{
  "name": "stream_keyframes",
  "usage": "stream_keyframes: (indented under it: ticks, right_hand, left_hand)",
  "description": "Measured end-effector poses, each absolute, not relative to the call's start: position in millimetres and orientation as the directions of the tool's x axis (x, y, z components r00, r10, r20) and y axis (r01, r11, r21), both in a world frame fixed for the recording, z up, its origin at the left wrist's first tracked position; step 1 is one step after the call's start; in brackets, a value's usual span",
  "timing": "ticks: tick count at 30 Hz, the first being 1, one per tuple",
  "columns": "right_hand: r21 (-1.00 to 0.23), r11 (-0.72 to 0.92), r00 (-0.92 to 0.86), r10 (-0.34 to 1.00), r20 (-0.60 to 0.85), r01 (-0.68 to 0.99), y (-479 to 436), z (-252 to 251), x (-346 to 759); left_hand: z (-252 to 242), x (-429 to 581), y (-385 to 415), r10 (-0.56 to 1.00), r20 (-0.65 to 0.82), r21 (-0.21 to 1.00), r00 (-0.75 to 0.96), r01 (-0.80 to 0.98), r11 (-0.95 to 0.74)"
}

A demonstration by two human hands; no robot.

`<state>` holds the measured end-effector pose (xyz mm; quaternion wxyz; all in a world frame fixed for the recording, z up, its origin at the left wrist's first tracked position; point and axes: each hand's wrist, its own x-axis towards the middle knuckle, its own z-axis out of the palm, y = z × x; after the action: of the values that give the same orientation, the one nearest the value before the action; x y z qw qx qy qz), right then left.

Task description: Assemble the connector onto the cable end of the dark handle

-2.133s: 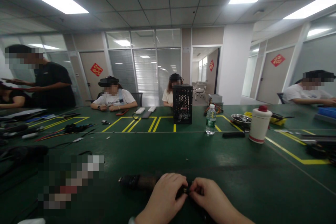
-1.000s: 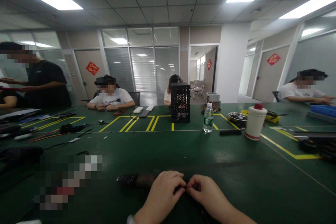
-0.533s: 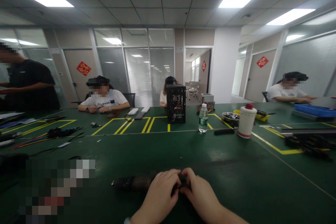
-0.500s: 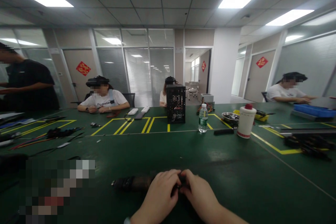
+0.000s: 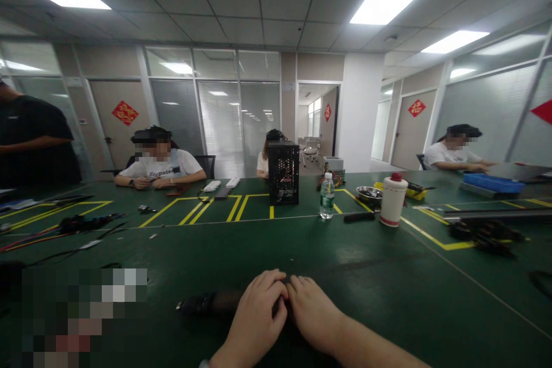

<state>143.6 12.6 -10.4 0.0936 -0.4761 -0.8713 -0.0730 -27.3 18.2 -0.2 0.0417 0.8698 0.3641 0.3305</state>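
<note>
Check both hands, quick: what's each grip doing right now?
Left hand: curled over the end of a dark cylindrical part; cannot tell if it grips.
Right hand: curled against the left; anything held is hidden.

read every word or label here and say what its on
"福" on the red diamond sign on the right door
red diamond sign on the left door: too small to read
white cotton t-shirt of seated person: print too blurred
clear plastic water bottle, green label: unreadable
</note>
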Motion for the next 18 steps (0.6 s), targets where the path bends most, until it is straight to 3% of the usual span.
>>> stream_keyframes:
  ticks: [6, 13, 18]
  right_hand:
    - [0.072, 0.555, -0.559, 0.813, 0.165, 0.829, 20.8, -15.4, 151.6]
    - [0.002, 0.288, -0.284, 0.944, 0.167, 0.958, -21.8, -8.5, 257.9]
    - [-0.307, -0.14, 0.197, 0.967, 0.162, 0.941, -83.1, -30.8, 405.4]
  left_hand:
    - [-1.3, -38.2, 23.7, 0.565, 0.607, 0.23, 0.559, 0.557, -0.798]
    - [2.1, -42.5, 20.3, 0.566, 0.591, 0.238, 0.574, 0.547, -0.803]
    - [3.8, -36.9, 16.3, 0.61, 0.532, 0.312, 0.588, 0.533, -0.786]
